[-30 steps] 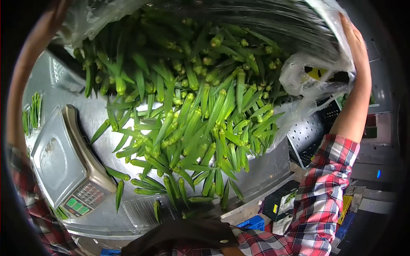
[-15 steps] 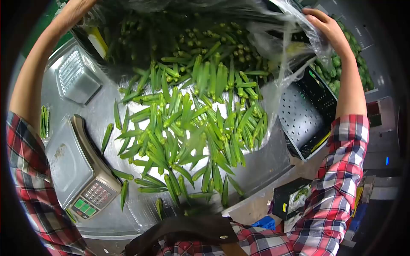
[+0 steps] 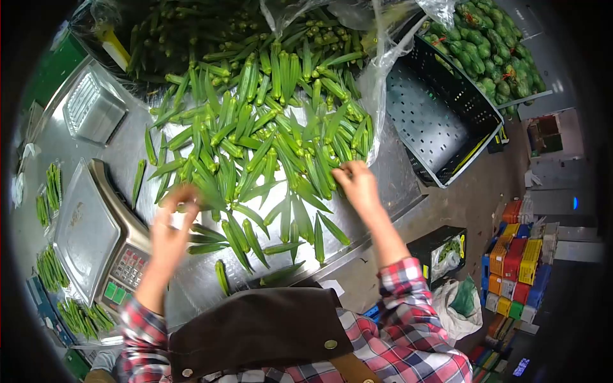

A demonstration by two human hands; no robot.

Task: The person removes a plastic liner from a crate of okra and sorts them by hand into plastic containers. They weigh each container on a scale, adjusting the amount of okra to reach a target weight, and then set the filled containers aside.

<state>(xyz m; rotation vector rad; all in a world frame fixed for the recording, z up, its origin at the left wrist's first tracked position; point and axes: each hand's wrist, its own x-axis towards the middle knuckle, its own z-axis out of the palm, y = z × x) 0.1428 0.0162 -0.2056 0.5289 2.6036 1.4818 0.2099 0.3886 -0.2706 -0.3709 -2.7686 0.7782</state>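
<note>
A loose heap of green okra spreads over the metal tabletop, thickest toward the far side. At the heap's near left edge is my left hand, its fingers bent and smeared by motion; whether an okra is between them cannot be made out. My right hand is at the right edge of the heap, fingers loosely bent and slightly apart, fingertips close to the outer okra pods. No held pod shows there. A clear plastic bag lies around the far and right sides of the heap, with neither hand on it.
A weighing scale stands left, with okra bundles beyond it. Clear plastic trays are stacked at the far left. A black perforated crate is right of the table, near round green vegetables. Coloured crates stand farther right.
Both hands have come down from the raised plastic bag to the near edges of the okra heap. My right hand has let go of the bag, which has dropped back.
</note>
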